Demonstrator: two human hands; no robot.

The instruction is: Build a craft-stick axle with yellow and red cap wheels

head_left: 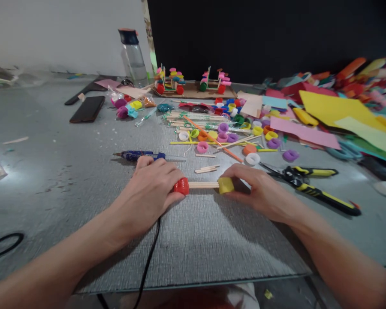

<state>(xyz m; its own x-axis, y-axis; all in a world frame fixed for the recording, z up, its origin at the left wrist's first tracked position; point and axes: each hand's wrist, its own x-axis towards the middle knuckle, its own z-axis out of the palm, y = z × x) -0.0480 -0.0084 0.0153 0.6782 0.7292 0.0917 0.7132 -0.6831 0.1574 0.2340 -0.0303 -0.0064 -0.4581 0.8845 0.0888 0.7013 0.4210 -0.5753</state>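
My left hand (pixel 152 182) grips a red bottle cap (pixel 182 186) between thumb and fingers. Opposite it, my right hand (pixel 257 191) pinches a yellow bottle cap (pixel 226 185). Several pale wooden sticks (pixel 203 185) lie side by side and span the gap from one cap to the other. Whether the sticks are fixed to the caps cannot be made out. Just beyond my left hand lies a blue glue gun (pixel 141 155), its black cord (pixel 151 257) running down past the table edge. A few short cut sticks (pixel 207 169) rest behind the caps.
Pliers with yellow-black handles (pixel 321 193) lie to the right. Loose caps (pixel 202 146) and wrapped sticks (pixel 196 120) spread across the middle. Two small toy cars (pixel 170 81) stand at the back near a water bottle (pixel 134 58). A phone (pixel 88 109) and coloured paper (pixel 341 111) flank them.
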